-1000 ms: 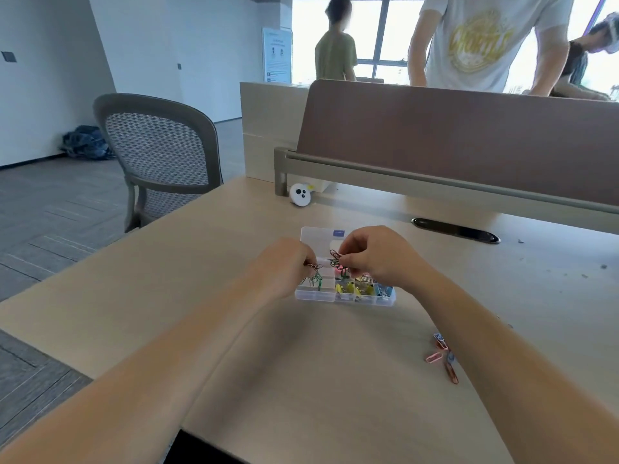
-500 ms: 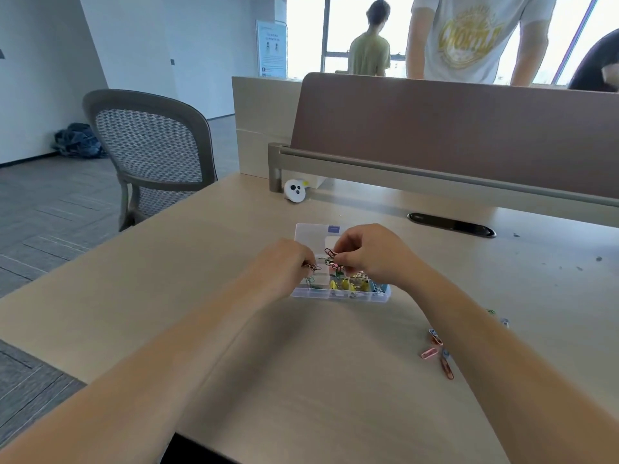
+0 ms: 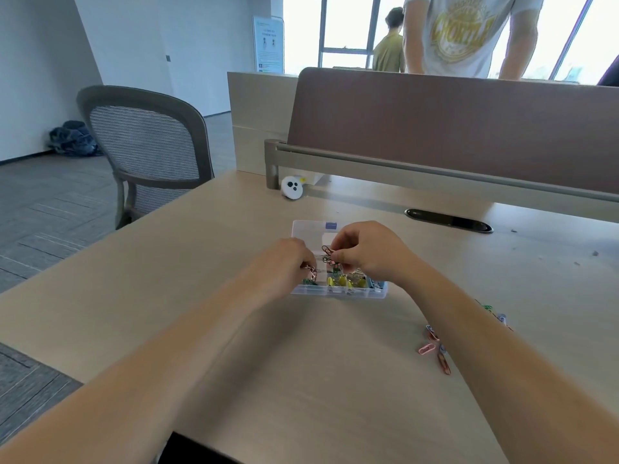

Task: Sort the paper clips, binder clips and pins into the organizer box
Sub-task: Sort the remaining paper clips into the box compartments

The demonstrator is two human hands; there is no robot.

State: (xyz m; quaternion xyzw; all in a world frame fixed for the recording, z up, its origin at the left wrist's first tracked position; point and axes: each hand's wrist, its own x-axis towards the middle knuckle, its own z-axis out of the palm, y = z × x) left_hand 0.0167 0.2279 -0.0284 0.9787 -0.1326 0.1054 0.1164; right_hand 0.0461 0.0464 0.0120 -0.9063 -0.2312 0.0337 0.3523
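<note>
While both forearms reach in from the bottom of the head view, the two hands meet over the organizer box (image 3: 338, 292), a clear plastic case that lies flat on the pale wooden table (image 3: 201, 296) with its lid folded back on the far side. The left hand (image 3: 284, 262) is curled, its fingertips pinching a pinkish paper clip (image 3: 312, 271) just above the box's left end. The right hand (image 3: 371, 252) is curled too, thumb and forefinger nipping a small bunch of paper clips (image 3: 326, 252), red and dark green, over the middle of the box. Whether the two lots are hooked together I cannot tell. Inside the near row of compartments sit yellow binder clips (image 3: 343, 280), with green pieces to their left and blue ones to their right.

Loose clips (image 3: 435, 346), pink, red and blue, lie on the table near the right forearm, well apart from the box, and a few green clips (image 3: 487, 308) show beyond that arm. Behind the box stand a brown desk divider (image 3: 452, 128), a small white round gadget (image 3: 292, 187) and a dark cable slot (image 3: 449, 221). A grey mesh chair (image 3: 144, 145) stands at the left.
</note>
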